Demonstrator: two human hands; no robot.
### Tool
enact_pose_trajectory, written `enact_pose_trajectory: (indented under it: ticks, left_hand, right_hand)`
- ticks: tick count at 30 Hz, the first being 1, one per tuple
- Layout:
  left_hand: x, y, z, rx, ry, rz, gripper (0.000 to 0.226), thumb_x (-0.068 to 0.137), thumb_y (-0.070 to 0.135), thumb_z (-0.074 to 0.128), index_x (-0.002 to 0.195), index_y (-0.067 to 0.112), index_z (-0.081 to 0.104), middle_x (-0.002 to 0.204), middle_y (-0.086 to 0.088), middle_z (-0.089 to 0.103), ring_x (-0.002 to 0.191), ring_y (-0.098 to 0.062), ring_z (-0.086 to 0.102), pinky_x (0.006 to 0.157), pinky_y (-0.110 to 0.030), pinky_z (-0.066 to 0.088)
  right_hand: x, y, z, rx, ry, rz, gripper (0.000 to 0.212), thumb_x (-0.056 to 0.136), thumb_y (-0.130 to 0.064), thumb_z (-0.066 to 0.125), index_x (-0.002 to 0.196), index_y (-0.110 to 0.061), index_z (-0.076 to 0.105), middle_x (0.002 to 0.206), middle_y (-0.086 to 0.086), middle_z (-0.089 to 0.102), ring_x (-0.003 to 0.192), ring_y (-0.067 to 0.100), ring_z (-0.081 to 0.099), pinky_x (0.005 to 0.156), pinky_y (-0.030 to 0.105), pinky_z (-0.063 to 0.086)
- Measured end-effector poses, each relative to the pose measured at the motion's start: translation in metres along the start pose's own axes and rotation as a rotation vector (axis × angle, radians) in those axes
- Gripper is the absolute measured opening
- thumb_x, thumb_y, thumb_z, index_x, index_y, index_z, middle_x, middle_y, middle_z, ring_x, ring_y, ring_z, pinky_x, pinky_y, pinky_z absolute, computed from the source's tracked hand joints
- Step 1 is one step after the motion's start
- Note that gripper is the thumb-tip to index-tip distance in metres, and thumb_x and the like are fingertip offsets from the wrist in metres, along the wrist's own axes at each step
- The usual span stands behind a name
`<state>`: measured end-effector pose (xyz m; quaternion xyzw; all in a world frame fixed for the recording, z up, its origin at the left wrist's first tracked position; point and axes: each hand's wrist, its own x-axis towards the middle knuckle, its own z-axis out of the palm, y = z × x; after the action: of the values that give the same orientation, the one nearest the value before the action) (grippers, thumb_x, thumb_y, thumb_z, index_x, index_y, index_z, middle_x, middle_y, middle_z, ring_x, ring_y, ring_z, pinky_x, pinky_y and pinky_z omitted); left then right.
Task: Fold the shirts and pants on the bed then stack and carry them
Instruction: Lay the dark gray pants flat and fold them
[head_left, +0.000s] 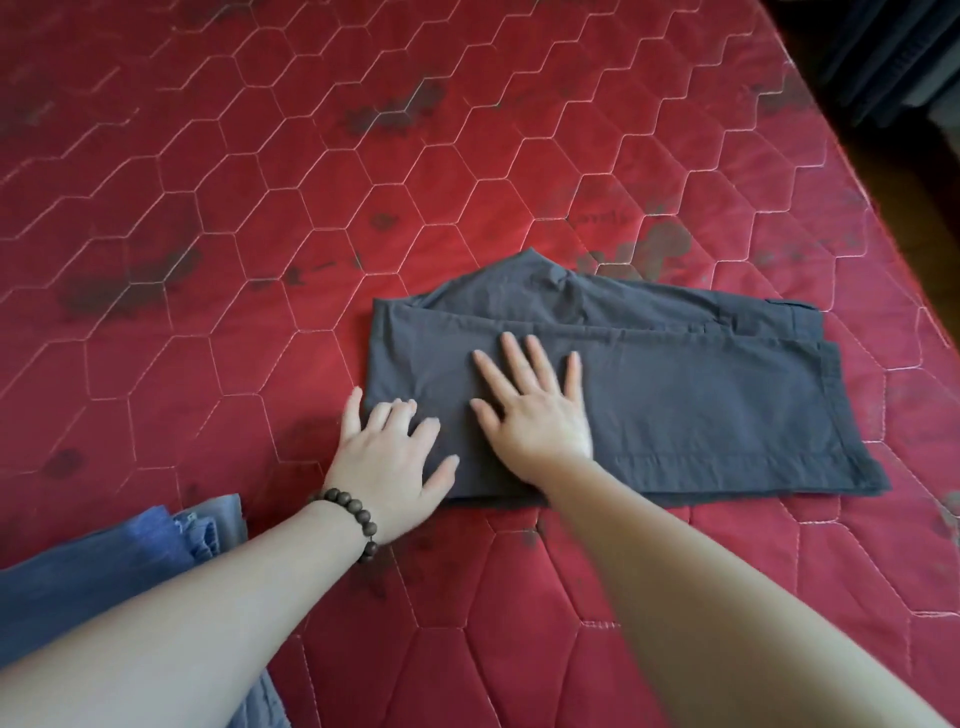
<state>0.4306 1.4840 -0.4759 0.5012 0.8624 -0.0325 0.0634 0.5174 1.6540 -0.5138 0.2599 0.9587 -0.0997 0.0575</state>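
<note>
Red mattress (208, 260), folded dark pants (675, 395) near right edge, hands (535, 415) flat

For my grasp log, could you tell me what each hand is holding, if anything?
Nothing is held: the left hand and right hand lie flat on the grey pants.

A red quilted mattress (467, 156) fills nearly the whole view, stitched in pale hexagons and marked with dark blotches, most thickly near its far edge and right side. Past its right edge lies dim brown floor (930, 171), and the far right corner shows dark, shadowed shapes too murky to identify
</note>
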Motion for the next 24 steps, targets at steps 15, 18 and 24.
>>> enact_pose_trajectory:
  ticks: [15,18,24]
  left_hand:
    - [0.027,-0.006,0.033,-0.167,0.057,-0.319,0.066,0.086,0.054,0.025,0.149,0.036,0.026,0.160,-0.010,0.009,0.144,-0.042,0.011,0.117,-0.053,0.012]
    - [0.025,-0.005,0.034,-0.198,0.110,-0.407,0.063,0.085,0.053,0.032,0.145,0.035,0.036,0.154,-0.022,0.017,0.141,-0.039,0.023,0.115,-0.052,0.019]
    - [0.018,0.002,0.025,-0.183,0.187,-0.513,0.050,0.084,0.049,0.052,0.131,0.033,0.055,0.111,-0.017,0.050,0.098,-0.035,0.048,0.079,-0.046,0.039]
  right_hand:
    - [-0.030,0.113,-0.019,-0.008,-0.020,0.380,0.072,0.082,-0.075,0.005,0.149,-0.047,-0.003,0.161,-0.006,-0.010,0.147,0.022,-0.016,0.112,0.064,-0.009]
    - [-0.030,0.054,-0.007,-0.041,-0.008,0.148,0.069,0.086,-0.072,0.009,0.149,-0.046,-0.003,0.162,-0.007,-0.006,0.148,0.024,-0.013,0.112,0.064,-0.010]
    - [-0.029,0.035,0.000,-0.081,0.027,0.088,0.064,0.089,-0.071,0.008,0.148,-0.048,-0.005,0.162,-0.008,-0.001,0.148,0.023,-0.010,0.114,0.061,-0.008]
